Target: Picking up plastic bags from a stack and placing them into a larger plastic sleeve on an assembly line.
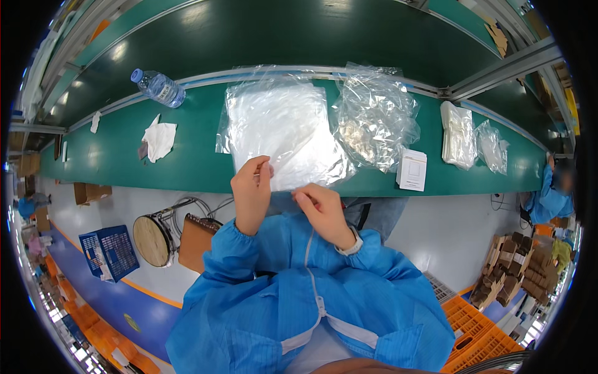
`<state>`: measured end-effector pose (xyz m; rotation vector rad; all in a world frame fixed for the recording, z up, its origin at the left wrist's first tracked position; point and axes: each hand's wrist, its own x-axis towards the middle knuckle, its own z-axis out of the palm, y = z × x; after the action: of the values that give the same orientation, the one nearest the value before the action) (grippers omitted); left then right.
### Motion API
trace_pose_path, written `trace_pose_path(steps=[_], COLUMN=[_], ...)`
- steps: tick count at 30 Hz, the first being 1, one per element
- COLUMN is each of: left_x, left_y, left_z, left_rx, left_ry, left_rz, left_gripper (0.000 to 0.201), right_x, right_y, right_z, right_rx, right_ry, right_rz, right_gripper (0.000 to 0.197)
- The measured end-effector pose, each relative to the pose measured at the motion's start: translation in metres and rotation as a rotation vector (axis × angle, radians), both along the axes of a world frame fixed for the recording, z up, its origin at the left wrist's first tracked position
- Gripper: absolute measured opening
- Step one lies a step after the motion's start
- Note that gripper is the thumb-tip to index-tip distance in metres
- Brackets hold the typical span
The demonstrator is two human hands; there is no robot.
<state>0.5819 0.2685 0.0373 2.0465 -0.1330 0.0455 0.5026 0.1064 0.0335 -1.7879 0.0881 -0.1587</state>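
Lying far left on the green bench (112, 156): bottle (158, 87), then crumpled tissue (159, 139). Pinching the near edge of a clear bag (280, 134) at centre: left hand (251, 193), fingers (265, 169) closed on the plastic. Gripping the same edge just beside it: right hand (324, 212), fingers (304, 198) closed too. Spreading flat over the bench edge, lifted slightly toward the body. Sitting further right: crinkled bag of parts (374, 121), white box (412, 169), stacked packets (458, 134).
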Motion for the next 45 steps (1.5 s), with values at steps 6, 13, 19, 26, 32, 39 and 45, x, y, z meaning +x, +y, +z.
trace_pose_path(steps=[6,13,19,26,32,39,45], left_x=[-0.017,-0.049,-0.055,-0.04,-0.023,-0.016,0.002], left_y=[-0.022,-0.017,-0.045,-0.042,-0.032,-0.025,0.0], left_z=[0.015,0.004,-0.024,-0.031,-0.044,-0.028,-0.033], left_rx=[-0.15,0.013,-0.095,-0.444,-0.525,-0.775,-0.93], left_ry=[0.046,-0.058,-0.022,0.211,0.37,0.577,0.517], left_rz=[-0.104,-0.115,-0.208,-0.157,-0.202,-0.136,0.001], left_gripper=[0.011,0.026,0.043,0.028,0.02,0.018,0.016], right_x=[0.038,0.044,0.028,0.027,0.029,0.026,0.008], right_y=[0.002,-0.007,-0.029,-0.018,-0.02,-0.025,-0.047], right_z=[-0.02,-0.02,-0.038,-0.038,-0.046,-0.022,-0.048], right_rx=[0.432,0.146,0.065,0.039,0.035,0.239,-0.064], right_ry=[0.234,0.1,0.11,0.03,0.101,0.176,0.018], right_rz=[-0.026,-0.03,-0.132,-0.069,-0.008,0.027,-0.255], right_gripper=[0.025,0.018,0.021,0.026,0.028,0.024,0.021])
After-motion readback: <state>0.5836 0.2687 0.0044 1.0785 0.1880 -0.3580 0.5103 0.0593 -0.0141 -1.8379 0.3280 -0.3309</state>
